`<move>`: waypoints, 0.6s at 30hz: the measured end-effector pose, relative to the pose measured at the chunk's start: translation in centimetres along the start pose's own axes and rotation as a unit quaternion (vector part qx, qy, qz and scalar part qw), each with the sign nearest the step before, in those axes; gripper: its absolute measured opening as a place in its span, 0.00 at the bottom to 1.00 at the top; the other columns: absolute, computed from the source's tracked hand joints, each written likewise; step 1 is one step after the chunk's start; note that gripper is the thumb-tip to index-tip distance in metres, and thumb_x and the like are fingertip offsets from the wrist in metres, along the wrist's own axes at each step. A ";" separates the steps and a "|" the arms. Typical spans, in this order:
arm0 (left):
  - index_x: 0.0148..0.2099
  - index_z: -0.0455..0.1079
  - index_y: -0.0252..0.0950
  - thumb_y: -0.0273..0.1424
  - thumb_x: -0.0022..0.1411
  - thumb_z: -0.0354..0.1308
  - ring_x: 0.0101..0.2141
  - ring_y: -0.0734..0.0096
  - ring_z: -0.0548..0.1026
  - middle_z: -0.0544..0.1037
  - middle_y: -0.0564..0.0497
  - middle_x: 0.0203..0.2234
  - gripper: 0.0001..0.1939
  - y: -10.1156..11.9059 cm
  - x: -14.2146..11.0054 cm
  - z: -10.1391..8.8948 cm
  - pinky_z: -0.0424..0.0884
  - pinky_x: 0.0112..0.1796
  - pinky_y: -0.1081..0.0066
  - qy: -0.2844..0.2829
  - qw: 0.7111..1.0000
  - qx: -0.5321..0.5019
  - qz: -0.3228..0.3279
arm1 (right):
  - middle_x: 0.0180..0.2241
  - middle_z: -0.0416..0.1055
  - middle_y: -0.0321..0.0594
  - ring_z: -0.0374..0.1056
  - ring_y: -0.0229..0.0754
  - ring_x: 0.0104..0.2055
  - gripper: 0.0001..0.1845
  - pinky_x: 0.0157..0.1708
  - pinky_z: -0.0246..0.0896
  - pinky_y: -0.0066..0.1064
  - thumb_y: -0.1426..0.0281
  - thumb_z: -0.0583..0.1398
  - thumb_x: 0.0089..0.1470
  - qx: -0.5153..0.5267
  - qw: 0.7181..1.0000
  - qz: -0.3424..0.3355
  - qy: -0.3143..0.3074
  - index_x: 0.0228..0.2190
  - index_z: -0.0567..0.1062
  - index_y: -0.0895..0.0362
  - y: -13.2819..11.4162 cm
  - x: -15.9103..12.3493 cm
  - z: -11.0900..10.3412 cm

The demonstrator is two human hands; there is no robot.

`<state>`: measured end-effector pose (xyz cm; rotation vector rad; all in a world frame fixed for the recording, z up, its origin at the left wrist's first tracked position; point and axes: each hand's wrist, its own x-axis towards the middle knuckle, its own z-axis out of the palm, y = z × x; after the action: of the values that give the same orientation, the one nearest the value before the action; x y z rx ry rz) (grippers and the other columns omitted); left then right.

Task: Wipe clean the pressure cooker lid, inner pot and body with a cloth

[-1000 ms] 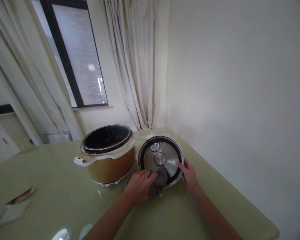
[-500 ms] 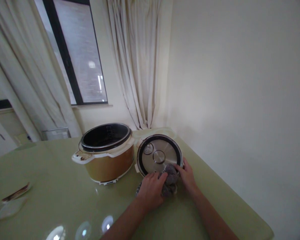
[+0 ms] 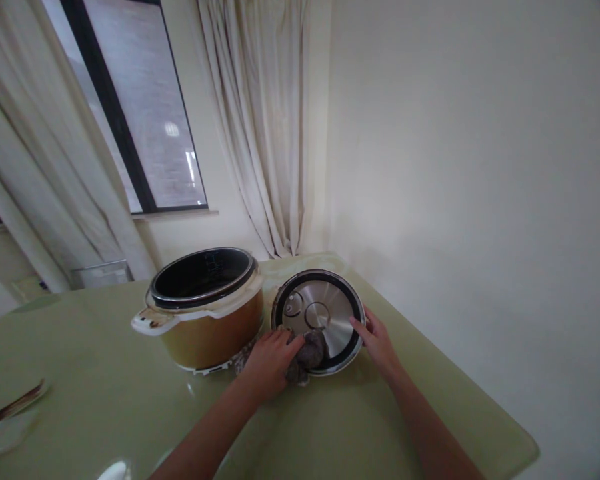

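Observation:
A round metal pot lid (image 3: 337, 313) with a black sealing ring leans back on the table, its inner side facing me. My left hand (image 3: 270, 360) is closed on a crumpled grey cloth (image 3: 311, 350) and presses it against the lid's lower left rim. At the lid's right edge, my right hand (image 3: 377, 340) grips the rim, thumb on the inner face and the other fingers behind it, partly hidden. Left of the lid stands the cooker body (image 3: 213, 333), golden-brown with a stained white collar and a dark inner pot (image 3: 200, 277).
The green glossy table (image 3: 105, 360) reaches a white wall (image 3: 455, 200) on the right. A slim brown-and-white object (image 3: 17, 402) lies at the far left. Behind the table hang pale curtains (image 3: 265, 133) beside a dark-framed window (image 3: 145, 100).
My left hand has moved the cloth from the lid's bottom right toward its lower left rim. My right hand stays at the right edge. The view has shifted slightly.

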<state>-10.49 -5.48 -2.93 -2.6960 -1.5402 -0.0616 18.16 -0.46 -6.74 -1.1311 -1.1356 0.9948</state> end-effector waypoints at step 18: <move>0.63 0.68 0.44 0.42 0.56 0.67 0.50 0.48 0.81 0.83 0.46 0.51 0.33 7.2 1.6 0.9 0.74 0.49 0.59 0.065 0.984 -0.155 -0.065 | 0.37 0.85 0.42 0.79 0.55 0.42 0.17 0.44 0.75 0.42 0.59 0.67 0.46 -0.008 0.997 -0.043 0.064 0.38 0.84 0.52 3.8 0.0 1.8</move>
<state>-3.46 -7.72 -3.85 -2.7380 -1.7946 -0.5100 16.27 0.49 -10.35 -1.1326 -1.0825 0.8357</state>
